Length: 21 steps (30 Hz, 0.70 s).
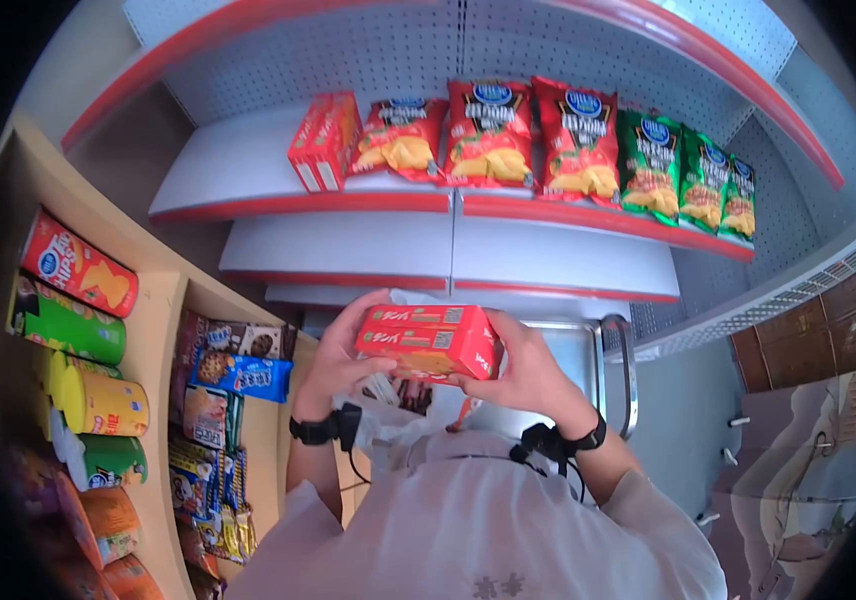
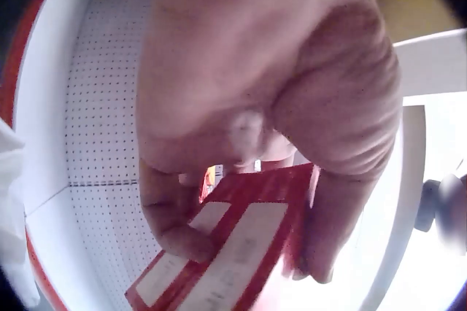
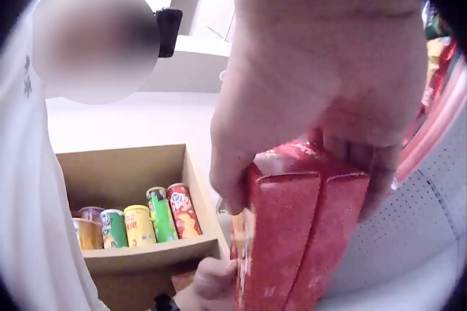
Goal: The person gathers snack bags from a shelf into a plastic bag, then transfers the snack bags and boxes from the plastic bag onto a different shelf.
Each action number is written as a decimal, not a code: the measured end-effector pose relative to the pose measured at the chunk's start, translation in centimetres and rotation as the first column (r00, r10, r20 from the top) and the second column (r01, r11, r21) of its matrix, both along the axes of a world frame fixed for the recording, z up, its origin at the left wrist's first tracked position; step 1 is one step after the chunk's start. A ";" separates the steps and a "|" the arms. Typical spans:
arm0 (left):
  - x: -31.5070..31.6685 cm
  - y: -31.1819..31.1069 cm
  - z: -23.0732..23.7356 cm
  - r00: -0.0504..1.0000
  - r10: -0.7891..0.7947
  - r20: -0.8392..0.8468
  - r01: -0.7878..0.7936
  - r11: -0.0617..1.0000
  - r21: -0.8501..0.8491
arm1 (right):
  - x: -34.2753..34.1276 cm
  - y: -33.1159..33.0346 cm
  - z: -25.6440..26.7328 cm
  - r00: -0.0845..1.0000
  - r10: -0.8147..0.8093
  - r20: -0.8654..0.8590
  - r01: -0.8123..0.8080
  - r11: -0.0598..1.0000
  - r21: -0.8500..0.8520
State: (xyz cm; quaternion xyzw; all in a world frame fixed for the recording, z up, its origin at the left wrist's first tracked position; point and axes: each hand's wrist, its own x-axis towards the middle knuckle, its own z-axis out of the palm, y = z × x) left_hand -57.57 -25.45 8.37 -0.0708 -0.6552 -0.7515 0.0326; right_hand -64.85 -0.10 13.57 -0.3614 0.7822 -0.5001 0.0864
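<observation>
Two red boxes (image 1: 426, 340) lie flat against each other between the hands, in front of the body and below the shelves. My left hand (image 1: 336, 355) grips their left end, thumb on the near side. At the right end, my right hand (image 1: 528, 370) holds them with the thumb below and fingers behind. In the left wrist view the left hand (image 2: 270, 85) curls round the boxes (image 2: 233, 253), whose white label panels show. The right wrist view has the right hand (image 3: 321, 70) over the end of the boxes (image 3: 292, 231).
Similar red boxes (image 1: 326, 140) stand on the white shelf (image 1: 238, 165), left of red chip bags (image 1: 489, 135) and green ones (image 1: 651, 165). Canisters (image 1: 78, 265) and snack packs (image 1: 238, 375) fill the wooden shelving at left. A metal cart (image 1: 573, 360) and white bag (image 1: 378, 420) are below.
</observation>
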 end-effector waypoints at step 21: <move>0.8 -0.8 6.1 0.586 0.697 -0.414 -0.787 0.611 -0.085 | 1.9 -3.9 -3.8 0.786 0.123 -0.606 -0.143 0.990 0.015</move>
